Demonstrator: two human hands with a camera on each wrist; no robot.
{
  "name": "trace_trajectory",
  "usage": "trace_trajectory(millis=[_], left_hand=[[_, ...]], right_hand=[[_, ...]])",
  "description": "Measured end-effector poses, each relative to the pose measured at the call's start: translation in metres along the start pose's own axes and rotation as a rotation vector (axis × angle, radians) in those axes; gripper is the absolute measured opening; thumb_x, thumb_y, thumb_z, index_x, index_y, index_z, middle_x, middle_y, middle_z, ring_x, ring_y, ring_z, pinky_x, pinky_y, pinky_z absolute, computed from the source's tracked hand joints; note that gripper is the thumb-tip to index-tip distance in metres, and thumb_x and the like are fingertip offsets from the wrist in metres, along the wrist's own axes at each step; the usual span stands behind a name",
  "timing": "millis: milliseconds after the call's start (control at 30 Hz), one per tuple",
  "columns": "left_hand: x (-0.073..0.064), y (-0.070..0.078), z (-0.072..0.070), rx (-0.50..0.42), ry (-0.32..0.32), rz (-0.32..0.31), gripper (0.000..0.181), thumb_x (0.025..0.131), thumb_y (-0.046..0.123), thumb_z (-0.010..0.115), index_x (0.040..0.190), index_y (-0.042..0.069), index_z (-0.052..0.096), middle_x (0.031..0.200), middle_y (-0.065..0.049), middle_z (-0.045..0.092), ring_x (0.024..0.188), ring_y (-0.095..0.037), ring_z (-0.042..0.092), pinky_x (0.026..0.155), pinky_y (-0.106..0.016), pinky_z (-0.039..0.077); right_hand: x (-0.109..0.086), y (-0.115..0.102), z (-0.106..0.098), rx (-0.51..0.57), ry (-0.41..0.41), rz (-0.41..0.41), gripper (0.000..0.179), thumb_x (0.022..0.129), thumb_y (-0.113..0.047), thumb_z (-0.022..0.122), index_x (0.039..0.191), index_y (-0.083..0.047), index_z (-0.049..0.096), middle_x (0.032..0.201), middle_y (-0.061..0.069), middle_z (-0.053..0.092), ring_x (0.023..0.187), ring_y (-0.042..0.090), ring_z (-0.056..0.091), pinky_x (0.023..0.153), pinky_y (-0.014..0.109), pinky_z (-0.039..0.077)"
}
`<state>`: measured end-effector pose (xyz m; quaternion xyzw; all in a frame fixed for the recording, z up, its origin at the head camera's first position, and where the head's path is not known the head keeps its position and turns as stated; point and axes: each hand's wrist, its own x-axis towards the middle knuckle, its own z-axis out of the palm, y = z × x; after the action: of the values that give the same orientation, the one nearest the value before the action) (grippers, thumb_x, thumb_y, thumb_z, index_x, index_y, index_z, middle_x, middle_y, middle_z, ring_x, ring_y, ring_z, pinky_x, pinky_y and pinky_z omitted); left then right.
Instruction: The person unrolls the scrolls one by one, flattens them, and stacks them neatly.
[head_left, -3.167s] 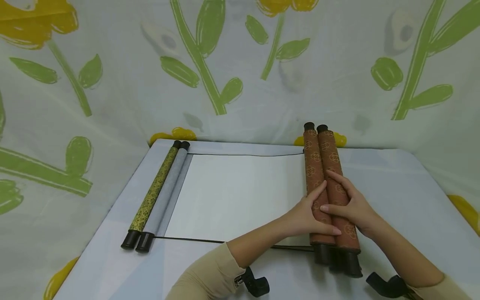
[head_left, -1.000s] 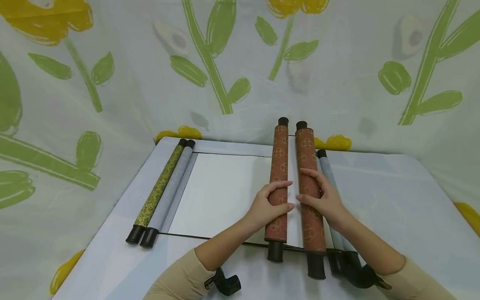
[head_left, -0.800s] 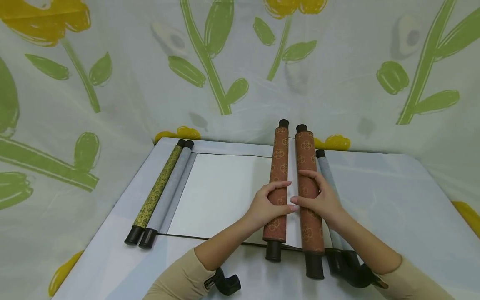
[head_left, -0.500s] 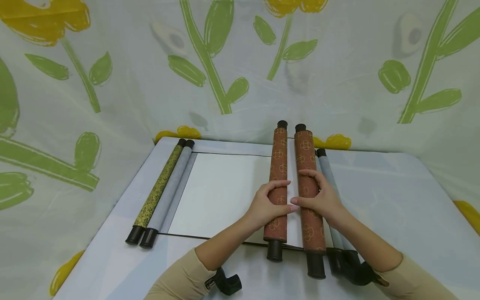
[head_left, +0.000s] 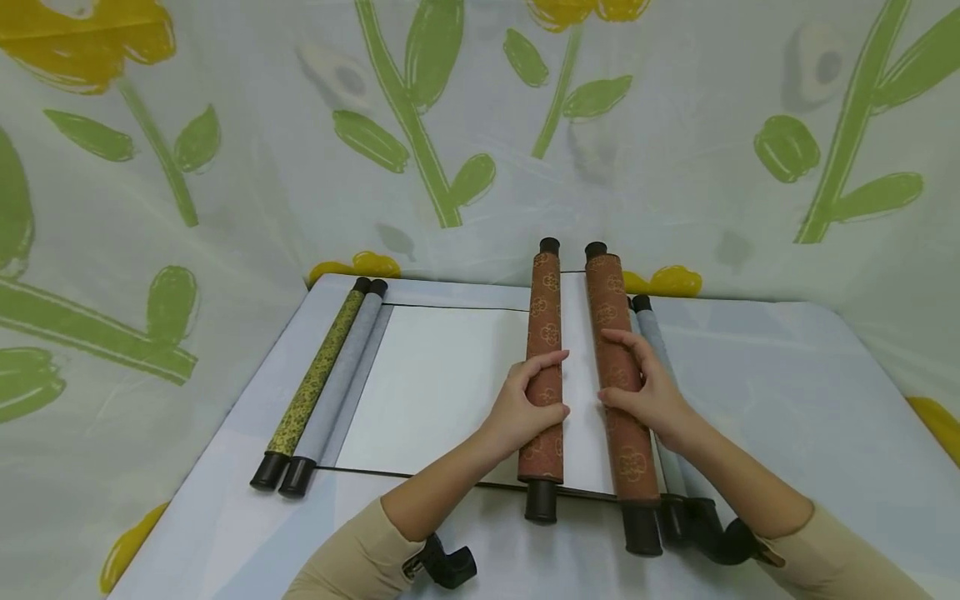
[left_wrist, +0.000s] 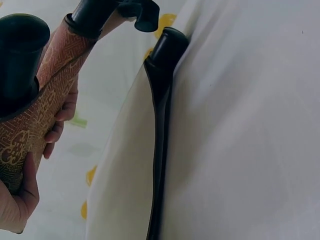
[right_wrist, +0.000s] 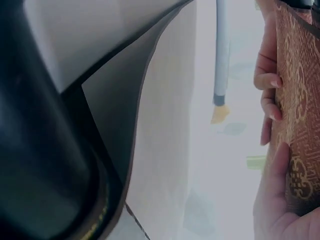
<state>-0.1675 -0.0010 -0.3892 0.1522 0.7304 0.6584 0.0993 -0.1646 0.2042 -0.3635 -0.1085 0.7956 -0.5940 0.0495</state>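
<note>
A hanging scroll in red-brown brocade with gold flowers is partly unrolled above the table, a strip of white paper [head_left: 579, 367] showing between its two rolls. My left hand [head_left: 517, 412] grips the left roll [head_left: 546, 308], thumb and forefinger over its top. The right roll [head_left: 606, 308] is gripped by my right hand [head_left: 660, 400] in the same way. Black knobs cap the rolls' ends; one knob [left_wrist: 20, 45] looms large in the left wrist view. Fingers show against the brocade [right_wrist: 300, 115] in the right wrist view. The hands' undersides are hidden in the head view.
Under the held scroll lies another unrolled white scroll [head_left: 442, 383] with dark edges. Its grey roll [head_left: 337, 383] is at left beside a yellow-green patterned roll [head_left: 315, 375]; a blue-grey roll [head_left: 658, 333] lies at right. A flowered curtain [head_left: 247, 183] hangs behind the table.
The two brocade rolls, side by side at the right earlier, have shifted left and come apart. Over the last half second the gap has widened, baring more white paper.
</note>
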Motion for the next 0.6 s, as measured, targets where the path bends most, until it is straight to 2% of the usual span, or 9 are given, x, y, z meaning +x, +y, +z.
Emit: trace_trajectory(millis=[133, 233, 333, 500, 600], left_hand=[[-0.001, 0.002, -0.001, 0.006, 0.017, -0.015, 0.065, 0.075, 0.006, 0.061, 0.134, 0.033, 0.053, 0.128, -0.012, 0.041, 0.101, -0.024, 0.046, 0.075, -0.034, 0.044], [0.0, 0.001, -0.002, 0.021, 0.023, -0.017, 0.066, 0.075, 0.006, 0.056, 0.134, 0.036, 0.052, 0.132, -0.011, 0.04, 0.107, -0.024, 0.044, 0.079, -0.036, 0.041], [0.0, 0.0, -0.002, 0.025, 0.018, -0.013, 0.065, 0.075, 0.007, 0.054, 0.134, 0.035, 0.052, 0.133, -0.012, 0.038, 0.11, -0.024, 0.042, 0.083, -0.037, 0.038], [0.0, -0.002, -0.002, 0.036, 0.009, 0.004, 0.064, 0.075, 0.006, 0.054, 0.135, 0.031, 0.052, 0.13, -0.014, 0.038, 0.103, -0.024, 0.044, 0.078, -0.034, 0.041], [0.001, -0.001, 0.0, 0.043, 0.006, 0.006, 0.065, 0.077, 0.008, 0.06, 0.137, 0.029, 0.05, 0.131, -0.016, 0.038, 0.102, -0.024, 0.046, 0.076, -0.034, 0.045]], right_hand=[[-0.001, 0.0, -0.005, 0.016, -0.049, -0.023, 0.078, 0.084, 0.003, 0.059, 0.15, -0.018, 0.022, 0.151, 0.014, 0.021, 0.112, 0.018, 0.042, 0.079, 0.027, 0.047], [-0.001, 0.001, -0.008, 0.028, -0.079, -0.004, 0.081, 0.085, 0.002, 0.058, 0.152, -0.022, 0.019, 0.155, 0.014, 0.012, 0.119, 0.025, 0.037, 0.082, 0.03, 0.045], [-0.002, 0.0, -0.011, 0.039, -0.094, 0.037, 0.08, 0.085, 0.001, 0.057, 0.152, -0.024, 0.021, 0.156, 0.015, 0.009, 0.12, 0.033, 0.035, 0.083, 0.032, 0.044], [-0.004, 0.001, -0.011, 0.071, -0.076, 0.074, 0.074, 0.082, 0.002, 0.054, 0.148, -0.023, 0.031, 0.15, 0.017, 0.018, 0.109, 0.028, 0.042, 0.08, 0.032, 0.045], [-0.005, 0.001, -0.01, 0.06, -0.042, 0.09, 0.07, 0.084, -0.002, 0.058, 0.147, -0.021, 0.033, 0.145, 0.019, 0.026, 0.105, 0.025, 0.046, 0.078, 0.035, 0.047]])
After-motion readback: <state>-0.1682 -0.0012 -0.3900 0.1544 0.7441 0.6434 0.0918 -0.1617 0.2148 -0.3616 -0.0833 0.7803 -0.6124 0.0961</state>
